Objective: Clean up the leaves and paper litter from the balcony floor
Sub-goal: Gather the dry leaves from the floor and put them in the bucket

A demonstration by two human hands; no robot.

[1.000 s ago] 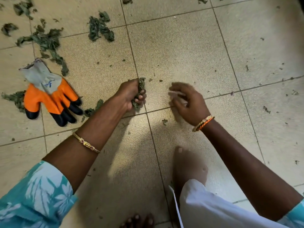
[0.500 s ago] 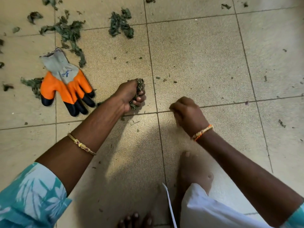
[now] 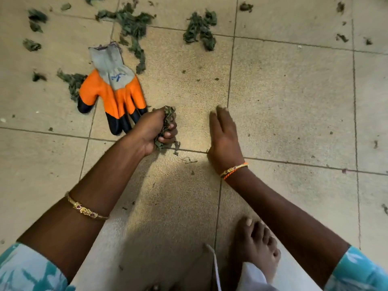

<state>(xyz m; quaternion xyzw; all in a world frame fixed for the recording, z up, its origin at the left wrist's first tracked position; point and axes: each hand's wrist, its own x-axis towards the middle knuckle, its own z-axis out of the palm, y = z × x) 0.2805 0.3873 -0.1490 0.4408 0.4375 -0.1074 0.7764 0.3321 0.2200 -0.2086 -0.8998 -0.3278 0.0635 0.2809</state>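
- Beige floor tiles (image 3: 294, 97) filled the whole view, with grout lines running between them and green scraps strewn across the far side.
- Left hand (image 3: 156, 131) was clamped tight round a wad of dry leaves (image 3: 167, 122), bits poking out top and bottom.
- Right hand (image 3: 225, 137) lay flat on the tile, fingers straight and together, holding nothing, edge-on like a sweeper.
- Risk: that fist looked full, and crumbs (image 3: 176, 149) already lay under it; squeezing in more would likely shed brittle pieces back onto the swept patch.
- Risk: an orange work glove (image 3: 117, 91) lay just beside the left knuckles, partly over a leaf clump (image 3: 72, 82); a sweep that way could drag it or miss what it covers.
- Bigger leaf piles (image 3: 200, 30) waited well apart, further out.
- Room: open tile lay to the right, only specks there; a bare foot (image 3: 255, 242) and white cloth (image 3: 252, 276) crowded the near side.
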